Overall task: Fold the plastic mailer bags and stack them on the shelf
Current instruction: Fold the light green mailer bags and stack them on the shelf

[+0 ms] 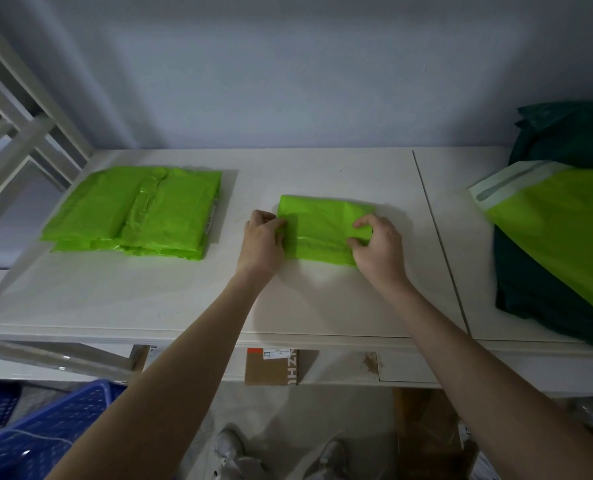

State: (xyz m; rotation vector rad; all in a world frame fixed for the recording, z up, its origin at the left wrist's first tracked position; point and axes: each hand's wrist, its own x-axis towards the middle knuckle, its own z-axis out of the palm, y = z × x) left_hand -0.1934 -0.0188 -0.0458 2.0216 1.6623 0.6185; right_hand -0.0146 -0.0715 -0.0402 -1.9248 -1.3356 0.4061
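A folded lime-green mailer bag (322,230) is seen lying flat near the middle of the white shelf (184,299), a little closer to the back edge than to the front edge. Its left edge is pinched by the left hand (262,242), with the thumb and the curled fingers closed on the plastic. Its right side is held by the right hand (378,249); the fingers are bent and the fingertips (352,242) are pressed onto the top layer, with a fold of plastic gripped between thumb and fingers. Both forearms are stretched over the front edge of the shelf.

A stack of folded green bags (132,213) is placed toward the back left corner of the shelf, well apart from the bag in the hands. At the right edge, an unfolded green bag (561,223) with a pale adhesive strip is laid on top of a pile of dark green bags (565,140), which reaches to the back edge.

A white frame (18,133) is seen at the left of the shelf. Below the front edge, a blue plastic basket (46,434), a cardboard box (271,367) with a label, and light shoes (229,445) on the floor are visible.
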